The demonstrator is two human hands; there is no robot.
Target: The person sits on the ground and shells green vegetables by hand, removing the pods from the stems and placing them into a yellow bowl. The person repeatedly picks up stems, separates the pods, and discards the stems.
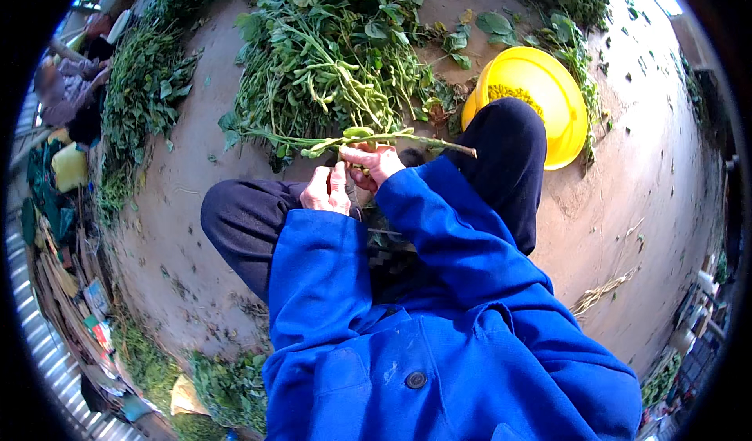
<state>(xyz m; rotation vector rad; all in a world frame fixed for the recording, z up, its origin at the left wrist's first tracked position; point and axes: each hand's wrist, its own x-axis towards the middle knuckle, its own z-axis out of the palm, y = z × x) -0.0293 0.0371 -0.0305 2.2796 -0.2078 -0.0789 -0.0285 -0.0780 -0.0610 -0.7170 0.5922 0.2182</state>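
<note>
A green bean plant stalk (pixel 429 141) with pods lies crosswise above my knees. My right hand (pixel 373 165) has its fingers closed around the stalk and pods near its middle. Close beside it, my left hand (pixel 327 189) has thumb and fingers together just under the stalk; whether it pinches a pod cannot be seen. Plump green pods (pixel 358 131) hang along the stalk at my fingertips. Just beyond my hands lies a large heap of leafy bean plants (pixel 294 82). A yellow plastic basin (pixel 558 112), tilted beside my right knee, contains many small yellowish-green pieces.
More cut plants lie in a long heap (pixel 141 88) at the left, where a person (pixel 70 88) sits. A yellow jerrycan-like container (pixel 69 166) and wood pieces (pixel 59 270) line the left edge. Bare stalks (pixel 602 293) lie on the floor at the right.
</note>
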